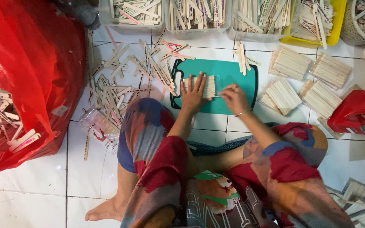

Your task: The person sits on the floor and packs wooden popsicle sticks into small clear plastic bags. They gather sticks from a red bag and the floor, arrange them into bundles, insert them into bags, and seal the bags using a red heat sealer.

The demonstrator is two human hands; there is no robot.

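I sit on a white tiled floor with a teal cutting board (233,78) in front of me. A flat row of pale wooden sticks (210,85) lies on the board. My left hand (194,96) presses flat on the left part of that row, fingers spread. My right hand (234,98) rests at the row's right edge, fingers curled, pinching something thin that I cannot make out. A bangle is on my right wrist.
Loose printed sticks (123,88) are scattered left of the board. Tied stick bundles (305,82) lie to the right. Clear bins (197,14) and a yellow tray (320,21) of sticks line the far edge. A big red bag (43,63) of sticks stands at left, a small red bag (355,110) at right.
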